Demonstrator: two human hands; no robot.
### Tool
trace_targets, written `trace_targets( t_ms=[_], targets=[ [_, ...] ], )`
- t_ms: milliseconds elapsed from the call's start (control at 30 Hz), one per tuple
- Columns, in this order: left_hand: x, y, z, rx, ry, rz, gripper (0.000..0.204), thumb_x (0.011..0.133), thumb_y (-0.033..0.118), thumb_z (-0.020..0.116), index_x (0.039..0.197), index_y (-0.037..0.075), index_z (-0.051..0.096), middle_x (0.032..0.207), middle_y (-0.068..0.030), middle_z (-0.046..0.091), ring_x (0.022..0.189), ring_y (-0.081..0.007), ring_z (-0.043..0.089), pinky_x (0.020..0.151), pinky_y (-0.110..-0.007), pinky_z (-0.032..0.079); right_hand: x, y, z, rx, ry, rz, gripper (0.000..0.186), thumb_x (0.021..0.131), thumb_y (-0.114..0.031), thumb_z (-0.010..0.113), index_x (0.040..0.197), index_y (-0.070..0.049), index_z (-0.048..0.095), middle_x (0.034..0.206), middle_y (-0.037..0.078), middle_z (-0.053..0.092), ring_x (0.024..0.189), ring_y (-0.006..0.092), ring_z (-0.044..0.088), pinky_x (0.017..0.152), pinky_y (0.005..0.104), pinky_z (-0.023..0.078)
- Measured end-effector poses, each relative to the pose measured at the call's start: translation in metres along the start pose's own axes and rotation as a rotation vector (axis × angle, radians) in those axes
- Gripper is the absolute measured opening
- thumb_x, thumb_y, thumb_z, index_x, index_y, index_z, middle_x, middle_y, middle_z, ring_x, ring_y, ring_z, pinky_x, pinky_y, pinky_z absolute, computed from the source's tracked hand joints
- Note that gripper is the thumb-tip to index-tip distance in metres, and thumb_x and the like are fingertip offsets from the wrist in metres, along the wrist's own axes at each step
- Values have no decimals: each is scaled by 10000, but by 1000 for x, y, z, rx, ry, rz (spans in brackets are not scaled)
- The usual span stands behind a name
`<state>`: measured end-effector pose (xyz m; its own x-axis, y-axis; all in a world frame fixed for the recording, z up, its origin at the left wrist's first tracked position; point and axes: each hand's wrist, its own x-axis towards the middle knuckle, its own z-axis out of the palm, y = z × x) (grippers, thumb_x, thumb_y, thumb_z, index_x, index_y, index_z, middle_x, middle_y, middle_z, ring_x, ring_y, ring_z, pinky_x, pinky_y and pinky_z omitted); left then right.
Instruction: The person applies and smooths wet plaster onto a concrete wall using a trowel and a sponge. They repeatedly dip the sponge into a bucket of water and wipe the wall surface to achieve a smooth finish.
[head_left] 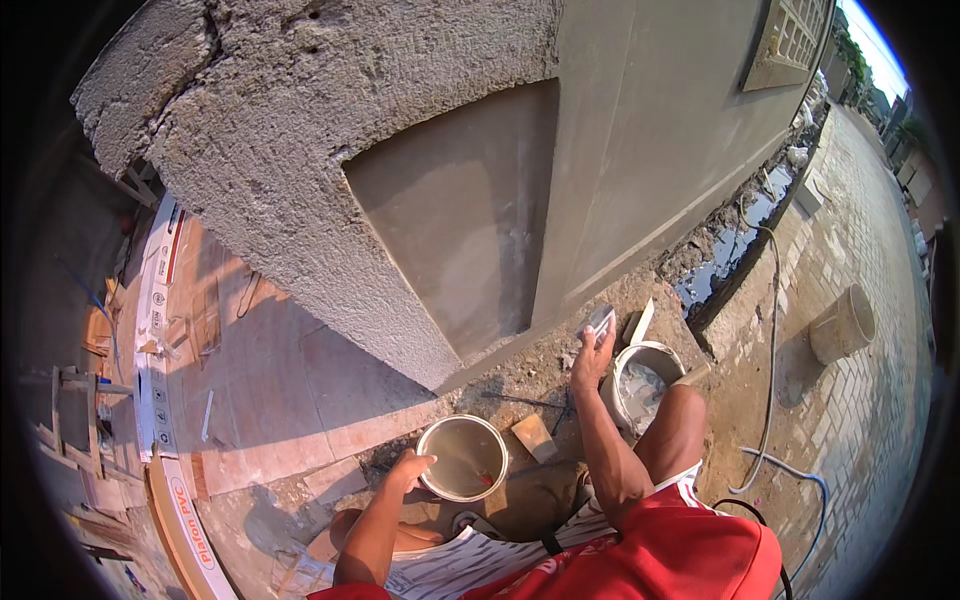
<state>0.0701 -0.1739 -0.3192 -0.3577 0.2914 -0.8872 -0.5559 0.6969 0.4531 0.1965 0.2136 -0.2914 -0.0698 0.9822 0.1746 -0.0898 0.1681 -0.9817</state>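
My left hand (410, 470) is closed on the left rim of a round bucket (428, 440), its fingers at the edge. Murky brownish water stands in this bucket, with a small reddish thing in it. Raised in front of the wall's foot, my right hand (593, 365) grips a small, shiny grey flat-faced piece (601, 320), whose exact kind I cannot make out. Just right of that hand stands a second bucket (615, 395) with wet grey mix inside. A pale flat strip (643, 322) sticks up behind its rim, and a light-coloured handle-like piece (692, 374) lies across its right side.
Ahead rises a grey plastered wall (640, 130) with a smooth recessed panel (460, 210) and a rough corner (280, 170). An open drain (735, 250) runs along its right. A hose (775, 350) and another bucket (842, 325) are by the paving. Long boxes (185, 520) lie left.
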Motion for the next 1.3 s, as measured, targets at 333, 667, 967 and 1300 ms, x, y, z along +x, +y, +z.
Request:
trace_targets(
  t_ms=[333,667,967,1300],
  targets=[
    [-16,-24,21,-86,118,67,584,774,-59,540,1310,80,355,1220,-202,494,1063,-401,579,749,-651,526,91,-135,-70,-157,-63,100,603,900,-242,594,1428,-50,374,1374,196,464,1251,294,468,1049,377,365],
    [-296,122,64,-150,87,-55,653,770,-49,534,1369,83,308,1254,-239,475,1041,-449,577,739,-686,524,118,-401,-350,-945,-244,490,617,737,-272,621,1311,-61,534,1151,210,638,1036,322,626,885,376,483],
    [-535,282,104,-54,-116,96,613,778,-46,436,1369,79,334,1224,-245,508,929,-447,630,645,-634,569,30,-576,-485,-923,-123,1016,297,692,-249,640,872,-15,672,719,116,641,635,207,605,576,357,475],
    [-565,337,160,-180,-333,115,625,692,-67,445,1311,-30,362,1163,-274,529,901,-455,640,654,-609,586,-65,-649,-494,-568,217,1013,216,749,-223,610,902,-74,642,769,34,599,641,162,554,534,339,442]
  ],
)
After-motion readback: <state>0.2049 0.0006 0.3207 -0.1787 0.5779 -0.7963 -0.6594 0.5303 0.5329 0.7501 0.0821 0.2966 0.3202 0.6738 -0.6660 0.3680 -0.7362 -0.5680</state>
